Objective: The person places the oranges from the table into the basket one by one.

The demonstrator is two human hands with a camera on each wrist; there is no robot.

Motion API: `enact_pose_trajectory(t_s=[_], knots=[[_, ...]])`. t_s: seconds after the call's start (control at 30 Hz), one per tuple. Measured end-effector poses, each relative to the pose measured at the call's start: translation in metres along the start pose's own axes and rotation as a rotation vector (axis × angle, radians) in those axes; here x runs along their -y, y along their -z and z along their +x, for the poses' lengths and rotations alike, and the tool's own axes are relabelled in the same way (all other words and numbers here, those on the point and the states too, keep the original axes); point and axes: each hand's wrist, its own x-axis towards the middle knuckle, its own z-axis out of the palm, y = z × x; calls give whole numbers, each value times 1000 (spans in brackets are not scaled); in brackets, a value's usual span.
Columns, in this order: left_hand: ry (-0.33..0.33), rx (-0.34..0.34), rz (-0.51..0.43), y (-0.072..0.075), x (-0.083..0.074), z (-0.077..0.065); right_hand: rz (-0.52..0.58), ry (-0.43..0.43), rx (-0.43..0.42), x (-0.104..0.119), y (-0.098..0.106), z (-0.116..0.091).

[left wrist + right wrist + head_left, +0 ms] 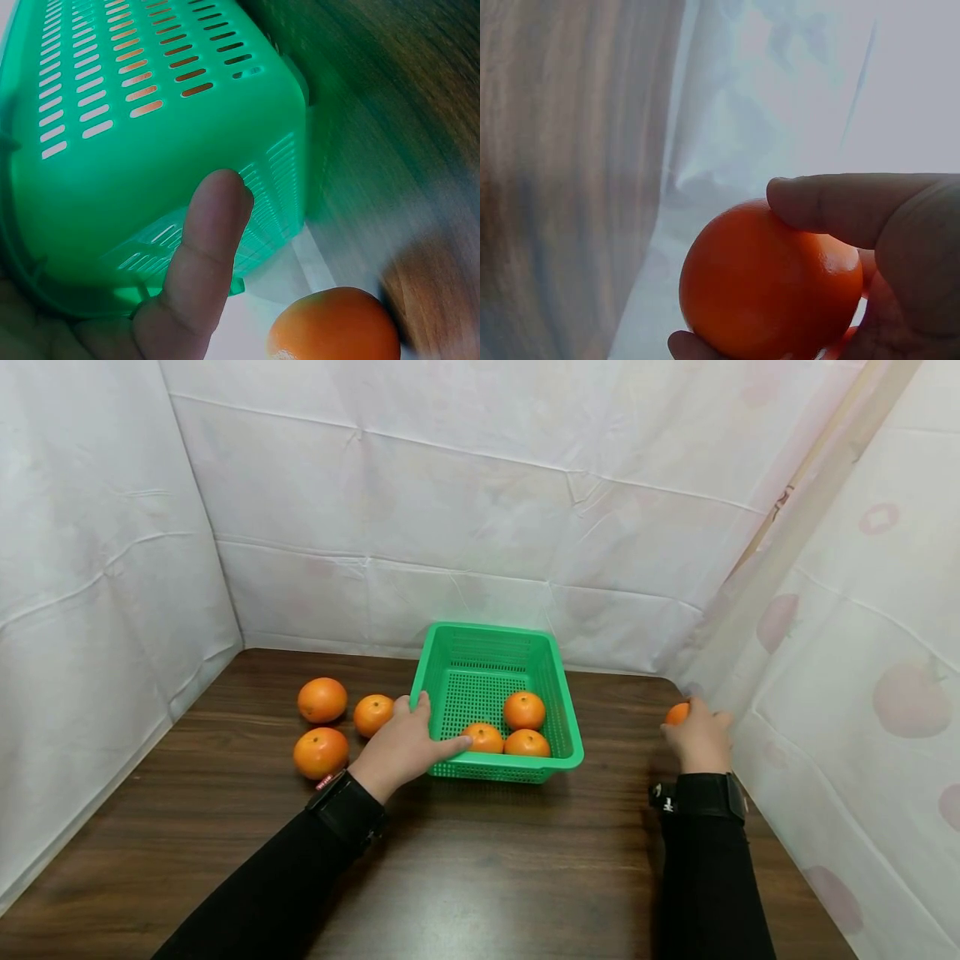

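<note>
A green plastic basket (567, 727) stands at the back middle of the table with three oranges in it, one being an orange (524, 710) near its right wall. At its front left corner my left hand (405, 745) grips the rim, thumb over the front edge. The left wrist view shows a finger (204, 251) against the basket's slotted outer wall (135, 180). Far to the right, my right hand (701, 739) holds an orange (769, 281) between thumb and fingers. Part of that fruit is hidden by the hand in the head view.
Left of the basket, three more oranges lie on the table: a rear orange (322, 700), a front orange (321, 753) and an orange (372, 714) close to my left hand. White sheets (450, 510) hang behind and along both sides of the dark wooden table (510, 868).
</note>
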Motion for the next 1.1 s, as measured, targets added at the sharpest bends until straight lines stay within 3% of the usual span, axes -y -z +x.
enact_pose_trajectory(t_s=[0.47,0.8,1.1], knots=[[-2,-3,2,0,0,0,66,33,-119,20,21,-13],[1,2,11,2,-1,-1,78,46,-160,35,40,-24],[3,3,14,2,-1,-1,121,71,-242,46,46,-32]])
